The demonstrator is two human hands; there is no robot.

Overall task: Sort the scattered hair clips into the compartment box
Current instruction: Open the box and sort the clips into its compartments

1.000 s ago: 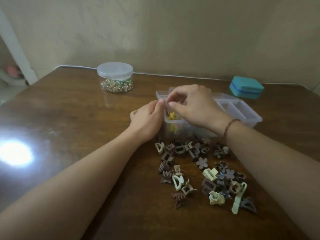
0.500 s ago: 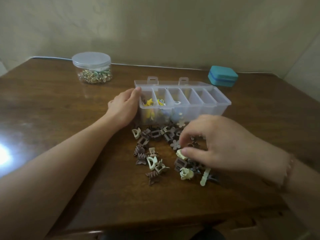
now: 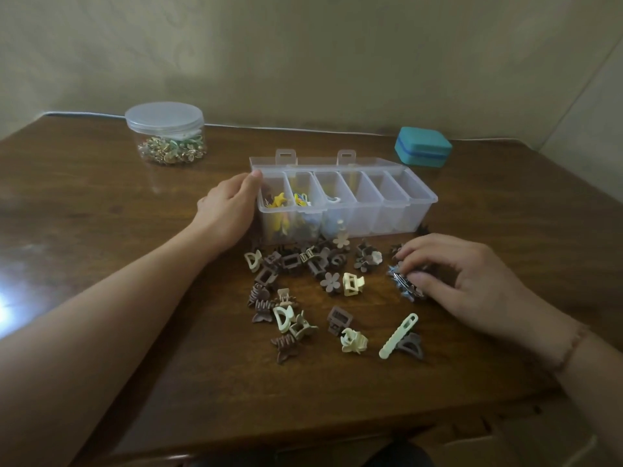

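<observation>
Wood table (image 3: 101, 214) fills the view, its far edge against a plain wall. Near the middle of it sits the clear compartment box (image 3: 418, 205), lid open and folded back, six compartments in a row; the three leftmost hold a few bright small clips, the other three look bare. Left hand (image 3: 229, 210) rests flat against the box's left end wall, fingers straight, fingertips at the far-left corner of the rim. Right hand (image 3: 472, 281) lies palm down on the table just in front of the box's right end, its thumb and curled fingers pinching a small cluster of dark grey-brown clips (image 3: 403, 284); exactly how many it holds is unclear. Toward the far-left corner stands a round clear jar (image 3: 165, 129) with a lid on, small gold and green pieces inside. A teal case (image 3: 423, 146), closed, sits near the far edge, behind the box's right end. Scattered hair clips (image 3: 303, 264), mostly brown with some cream, are spread between the box's front wall and the near edge. Among them a long cream clip (image 3: 397, 335) lies slanted beside a cream claw clip (image 3: 353, 340).
</observation>
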